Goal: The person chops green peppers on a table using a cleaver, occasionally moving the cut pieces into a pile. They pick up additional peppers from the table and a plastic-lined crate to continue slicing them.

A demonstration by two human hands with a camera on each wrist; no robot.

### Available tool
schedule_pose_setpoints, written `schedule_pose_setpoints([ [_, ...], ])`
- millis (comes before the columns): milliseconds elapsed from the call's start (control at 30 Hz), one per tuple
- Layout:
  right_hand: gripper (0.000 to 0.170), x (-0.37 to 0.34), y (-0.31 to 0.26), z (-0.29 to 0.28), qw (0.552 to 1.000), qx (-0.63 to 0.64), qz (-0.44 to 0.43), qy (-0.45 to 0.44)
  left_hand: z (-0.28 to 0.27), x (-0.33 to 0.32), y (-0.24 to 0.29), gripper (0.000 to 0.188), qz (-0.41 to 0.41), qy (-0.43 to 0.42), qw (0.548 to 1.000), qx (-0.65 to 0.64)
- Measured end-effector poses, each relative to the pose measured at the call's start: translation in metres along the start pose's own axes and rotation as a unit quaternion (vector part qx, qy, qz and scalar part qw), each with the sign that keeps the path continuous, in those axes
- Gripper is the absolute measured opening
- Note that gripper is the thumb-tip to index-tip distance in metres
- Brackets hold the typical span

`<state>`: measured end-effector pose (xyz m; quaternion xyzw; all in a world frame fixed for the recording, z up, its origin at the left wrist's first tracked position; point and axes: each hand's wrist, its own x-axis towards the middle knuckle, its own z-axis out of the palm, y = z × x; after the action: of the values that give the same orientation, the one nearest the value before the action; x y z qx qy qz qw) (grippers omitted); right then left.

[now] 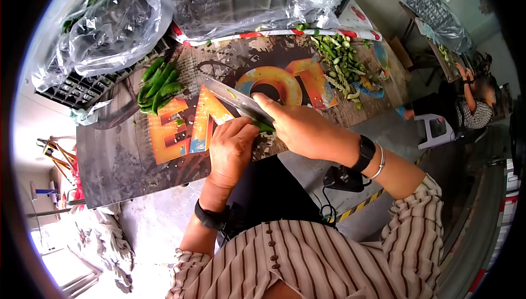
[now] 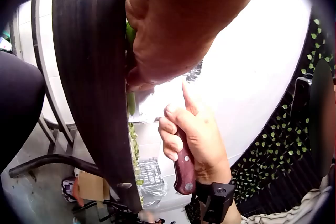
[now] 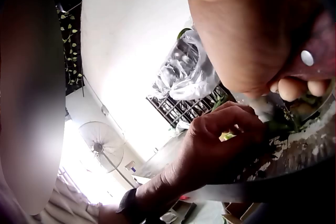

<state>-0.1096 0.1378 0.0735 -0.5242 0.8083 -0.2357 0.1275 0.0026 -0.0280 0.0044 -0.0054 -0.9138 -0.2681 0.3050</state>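
My right hand (image 1: 307, 129) grips a kitchen knife by its dark red riveted handle (image 2: 185, 170), the index finger stretched forward. Its broad blade (image 1: 236, 99) points to the far left over the printed tabletop, with a green bit stuck on it. Right beside the blade, near the table's front edge, my left hand (image 1: 233, 148) holds a green pepper (image 1: 264, 127) down with curled fingers. Most of that pepper is hidden by the hands. Several whole green peppers (image 1: 160, 86) lie in a heap at the left. Cut green pepper pieces (image 1: 341, 60) are spread at the back right.
A black plastic crate (image 1: 82, 86) with a clear plastic bag (image 1: 120, 30) stands at the back left. Plastic sheeting (image 1: 241, 3) covers the back. At the far right another person (image 1: 472, 107) sits at a second table beside a white stool (image 1: 435, 129).
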Motion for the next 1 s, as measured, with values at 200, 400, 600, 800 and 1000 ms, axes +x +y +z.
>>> schedule_pose_setpoints([
  [200,0.072,-0.032,0.007,-0.006,1.0,0.008,0.021,0.002,0.002,-0.007,0.006,0.015,0.016,0.015,0.998,0.054],
  [400,0.071,-0.031,0.014,-0.006,0.998,0.004,0.004,0.068,0.011,-0.015,0.012,0.018,-0.005,0.022,0.999,0.044],
  [600,0.07,-0.039,-0.005,-0.018,1.0,-0.016,-0.004,0.025,0.015,-0.011,0.018,0.019,-0.02,0.034,0.998,0.043],
  [800,0.069,-0.043,-0.011,-0.017,0.999,-0.027,-0.025,0.01,0.018,-0.015,0.014,0.028,-0.017,0.021,0.997,0.071],
  [1000,0.067,-0.041,-0.017,-0.023,0.997,-0.061,-0.035,-0.017,0.017,-0.012,0.016,0.026,-0.026,0.018,0.997,0.072],
])
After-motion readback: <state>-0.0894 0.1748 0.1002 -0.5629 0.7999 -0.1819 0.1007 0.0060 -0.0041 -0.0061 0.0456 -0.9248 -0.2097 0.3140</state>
